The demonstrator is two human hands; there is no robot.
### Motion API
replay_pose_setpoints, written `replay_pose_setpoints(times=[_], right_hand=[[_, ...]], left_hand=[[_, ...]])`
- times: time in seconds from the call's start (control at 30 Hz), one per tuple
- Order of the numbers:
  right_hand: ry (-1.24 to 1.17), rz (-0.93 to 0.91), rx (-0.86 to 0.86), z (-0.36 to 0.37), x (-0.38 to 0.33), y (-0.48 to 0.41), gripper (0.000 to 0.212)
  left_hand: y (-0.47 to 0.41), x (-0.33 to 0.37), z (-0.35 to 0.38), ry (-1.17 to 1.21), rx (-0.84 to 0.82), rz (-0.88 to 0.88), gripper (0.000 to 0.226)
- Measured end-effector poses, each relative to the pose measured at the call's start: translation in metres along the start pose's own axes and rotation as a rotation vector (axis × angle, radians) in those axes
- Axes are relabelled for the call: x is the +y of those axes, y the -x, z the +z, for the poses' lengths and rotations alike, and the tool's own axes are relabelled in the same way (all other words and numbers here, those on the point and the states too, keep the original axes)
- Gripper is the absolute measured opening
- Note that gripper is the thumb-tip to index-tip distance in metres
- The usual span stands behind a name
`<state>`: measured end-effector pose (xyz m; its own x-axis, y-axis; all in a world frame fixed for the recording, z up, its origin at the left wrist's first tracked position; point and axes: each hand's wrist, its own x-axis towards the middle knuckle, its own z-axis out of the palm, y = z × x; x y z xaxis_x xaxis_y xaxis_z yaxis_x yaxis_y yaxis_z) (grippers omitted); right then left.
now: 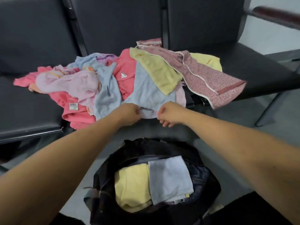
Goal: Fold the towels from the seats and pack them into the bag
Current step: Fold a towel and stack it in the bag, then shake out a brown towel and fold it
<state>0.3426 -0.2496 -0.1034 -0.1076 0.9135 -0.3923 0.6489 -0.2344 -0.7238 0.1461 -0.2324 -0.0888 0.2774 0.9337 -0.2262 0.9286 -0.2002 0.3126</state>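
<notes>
Blue towel (146, 90) corners unseen inside left hand (129, 115) and right hand (170, 113).

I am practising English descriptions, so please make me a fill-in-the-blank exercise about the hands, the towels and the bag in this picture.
1. The left hand and the right hand pinch one edge of the held towel, which is light ____.
2. The black bag stands open on the ____.
3. Inside it, beside the folded blue towel, lies a folded towel coloured ____.
Missing words: blue; floor; yellow.
</notes>
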Motion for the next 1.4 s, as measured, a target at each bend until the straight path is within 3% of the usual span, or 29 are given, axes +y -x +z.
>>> replay_pose_setpoints(times=[0.13, 0.23, 0.33, 0.43, 0.5, 0.6, 0.67, 0.73, 0.8, 0.9, 1.0, 1.07, 1.1, 1.2, 1.3, 1.4], right_hand=[[0.027, -0.167, 0.307, -0.031, -0.031, -0.007, 0.024], [0.127, -0.182, 0.477, -0.048, -0.04, -0.024, 0.044], [0.265, -0.151, 0.499, -0.051, -0.04, -0.043, 0.054], [0.402, -0.148, 0.44, -0.043, -0.027, -0.061, 0.033], [0.368, -0.183, 0.53, -0.042, -0.018, -0.07, 0.012], [0.279, -0.321, 0.713, -0.05, -0.019, -0.071, 0.014], [0.255, -0.441, 0.716, -0.054, -0.026, -0.065, 0.015], [0.146, -0.49, 0.586, -0.052, -0.033, -0.051, 0.016], [0.042, -0.496, 0.471, -0.051, -0.037, -0.032, 0.023], [-0.055, -0.56, 0.417, -0.052, -0.042, -0.001, 0.026], [-0.071, -0.616, 0.34, -0.046, -0.052, 0.028, 0.024], [-0.053, -0.604, 0.27, -0.038, -0.054, 0.044, 0.024], [-0.011, -0.588, 0.237, -0.033, -0.053, 0.051, 0.026], [0.063, -0.55, 0.173, -0.029, -0.041, 0.057, 0.012], [0.241, -0.349, 0.414, -0.053, -0.018, 0.046, 0.056], [0.161, -0.01, 0.511, -0.083, 0.015, 0.026, 0.077]], left_hand=[[-0.003, -0.013, -0.042, 0.05, 0.261, -0.022, 0.015], [-0.011, -0.025, -0.046, 0.049, 0.468, 0.047, 0.016], [-0.027, -0.028, -0.032, 0.035, 0.34, 0.18, 0.052], [-0.044, -0.024, -0.009, 0.096, 0.111, 0.077, 0.073], [-0.052, -0.023, 0.001, 0.108, 0.131, 0.055, 0.075], [-0.055, -0.028, 0.004, 0.164, 0.176, 0.072, 0.072], [-0.055, -0.03, 0.0, 0.202, 0.125, 0.078, 0.071], [-0.053, -0.028, -0.01, 0.355, 0.059, 0.045, 0.06], [-0.048, -0.019, -0.021, 0.691, 0.114, -0.104, 0.042], [-0.042, -0.002, -0.039, 1.08, 0.294, -0.205, 0.06], [-0.035, 0.021, -0.057, 1.48, 0.172, -0.166, 0.056], [-0.031, 0.038, -0.063, 1.504, 0.132, -0.18, 0.025], [-0.03, 0.043, -0.064, 1.43, 0.163, -0.186, 0.02], [-0.031, 0.041, -0.062, 1.277, 0.314, -0.233, 0.035], [-0.025, 0.018, -0.07, 1.251, 0.493, -0.354, 0.011], [-0.019, -0.016, -0.075, 1.235, 0.586, -0.498, 0.028]])
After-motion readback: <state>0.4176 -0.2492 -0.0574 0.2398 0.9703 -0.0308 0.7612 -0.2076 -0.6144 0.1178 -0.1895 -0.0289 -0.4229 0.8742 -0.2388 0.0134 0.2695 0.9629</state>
